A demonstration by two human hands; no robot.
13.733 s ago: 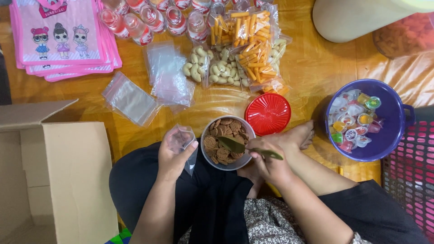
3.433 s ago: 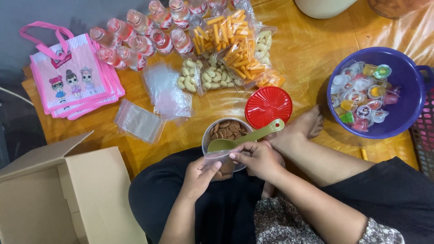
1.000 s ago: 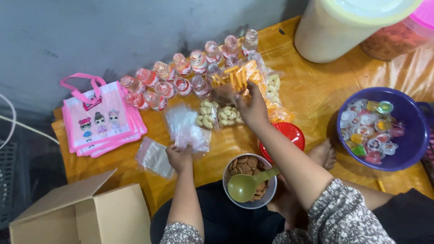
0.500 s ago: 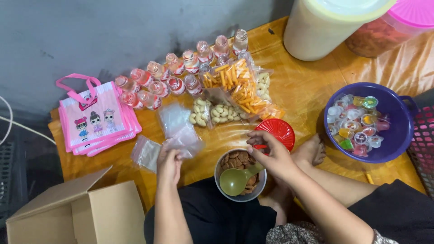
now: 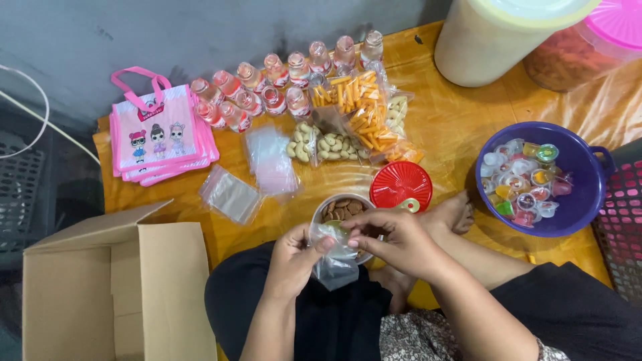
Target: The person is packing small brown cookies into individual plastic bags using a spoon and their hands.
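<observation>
**Both hands on a small clear bag, lower centre**

The left hand (image 5: 294, 257) and right hand (image 5: 394, 241) pinch the mouth of a small clear plastic bag (image 5: 334, 264), fingers curled closed on it, just below the round tub of brown biscuits (image 5: 341, 208). A red lid (image 5: 400, 184) lies right of the tub. Pink cartoon tote bags (image 5: 159, 137) sit upper left, an open cardboard box (image 5: 110, 287) lower left, and a purple bowl of jelly cups (image 5: 578, 150) at right.
</observation>
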